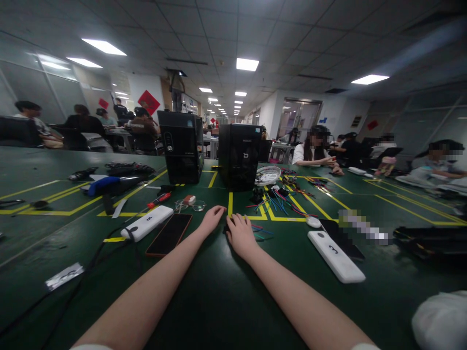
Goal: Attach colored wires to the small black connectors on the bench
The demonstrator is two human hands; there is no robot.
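Observation:
Both my arms stretch forward over a dark green table (219, 291). My left hand (210, 218) lies on the table with its fingers stretched toward a yellow tape line, holding nothing. My right hand (239, 236) rests beside it, fingers curled over a small dark object (226, 227) that I cannot make out. A phone (170, 234) with a dark screen lies just left of my left hand. A pair of glasses (189, 205) sits beyond it.
Two black computer towers (181, 146) (240, 155) stand ahead. White power banks (147, 222) (334, 255), a red screwdriver (159, 198), loose coloured wires (282, 201) and a white basket (268, 174) lie around. Other people sit at the far left and right.

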